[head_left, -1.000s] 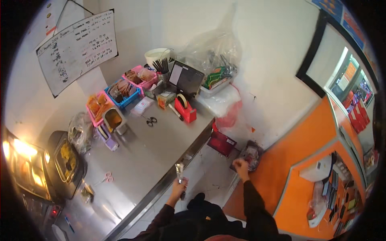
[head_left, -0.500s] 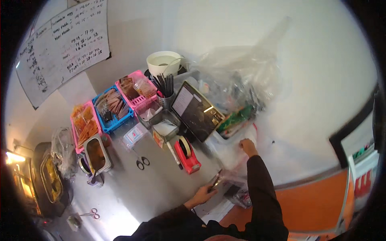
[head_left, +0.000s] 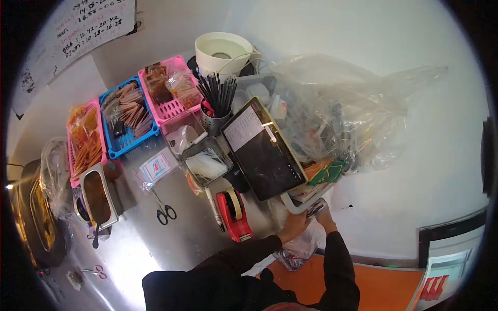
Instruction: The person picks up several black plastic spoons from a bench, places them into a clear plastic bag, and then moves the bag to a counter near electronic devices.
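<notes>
Pinching one dark packet point(head_left: 315, 209): left hand point(head_left: 293, 226), right hand point(head_left: 324, 215); one tape dispenser point(head_left: 234, 213) near

What we cannot make out at the hands and the rim

Our left hand point(head_left: 294, 226) and right hand point(head_left: 326, 216) meet at five o'clock over a small dark item point(head_left: 315, 209) too blurred to name; finger positions are unclear. The clear plastic bag point(head_left: 342, 111) at two o'clock veils its contents. The whiteboard point(head_left: 78, 31) at eleven o'clock is cut off by the rim.
</notes>
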